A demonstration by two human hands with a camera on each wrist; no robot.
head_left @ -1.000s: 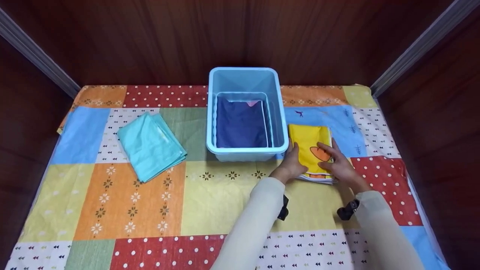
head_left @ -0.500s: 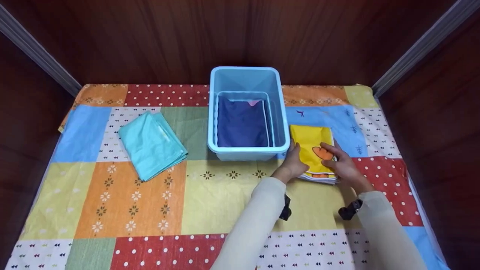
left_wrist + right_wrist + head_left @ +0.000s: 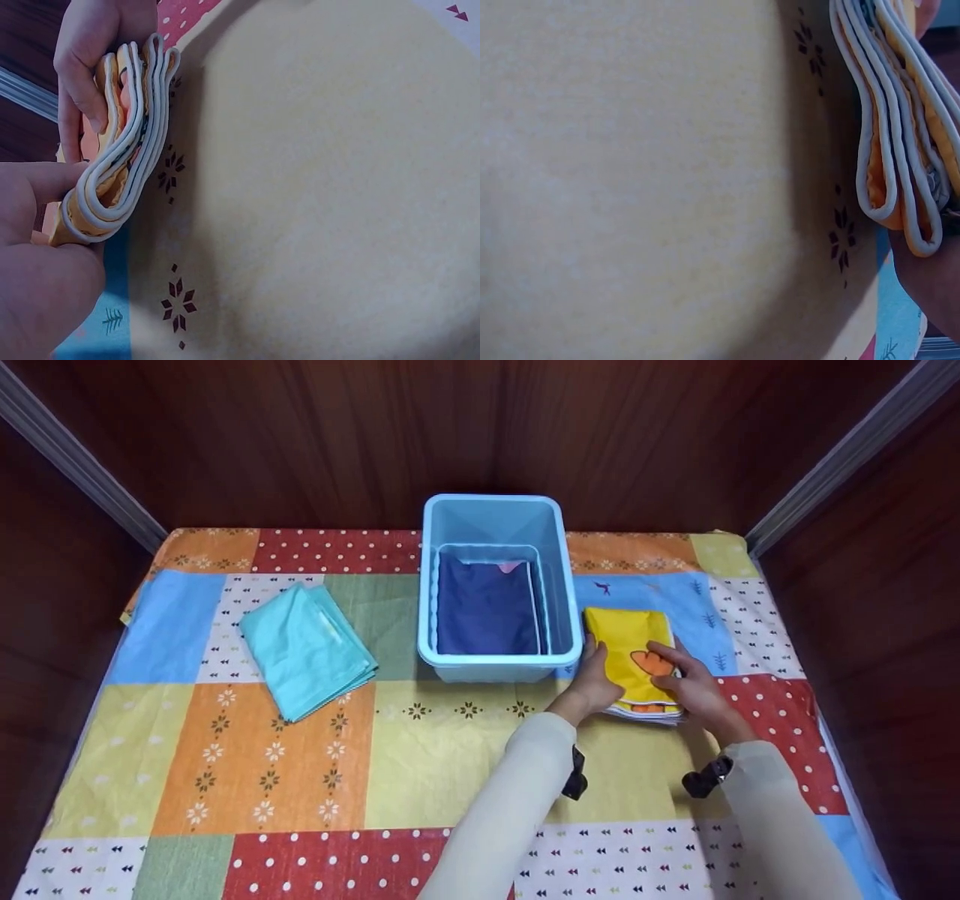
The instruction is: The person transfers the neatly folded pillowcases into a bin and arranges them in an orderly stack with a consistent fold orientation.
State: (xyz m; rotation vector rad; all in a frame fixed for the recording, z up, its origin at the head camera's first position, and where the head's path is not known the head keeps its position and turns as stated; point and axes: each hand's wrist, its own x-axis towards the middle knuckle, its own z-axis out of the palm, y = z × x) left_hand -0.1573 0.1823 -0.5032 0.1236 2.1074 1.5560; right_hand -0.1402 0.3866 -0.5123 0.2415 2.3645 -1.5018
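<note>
Slightly to the right and a touch farther from the person is where both hands and the bright yellow folded cloth with an orange printed shape point(image 3: 622, 622) have shifted in the head view. Left hand point(image 3: 596, 688) and right hand point(image 3: 699, 690) are partly closed, gripping its opposite sides, thumbs on top. It lies just right of the light-blue rectangular plastic tub point(image 3: 499, 660), which holds a dark purple folded cloth point(image 3: 487, 611). Well to the tub's left, an aqua folded cloth point(image 3: 307, 649) rests on the multicoloured patchwork tablecloth point(image 3: 442, 757). Folding of the yellow cloth looks nearly done; it and the aqua one remain outside the tub, while the purple one is inside.

From the left wrist, the near hand pinches the rounded, white-edged folds between thumb and fingers; the right hand holds the far end.

From the right wrist, layers stack closely, but the hands are mostly cropped, so whether the bundle is raised I cannot tell.
</note>
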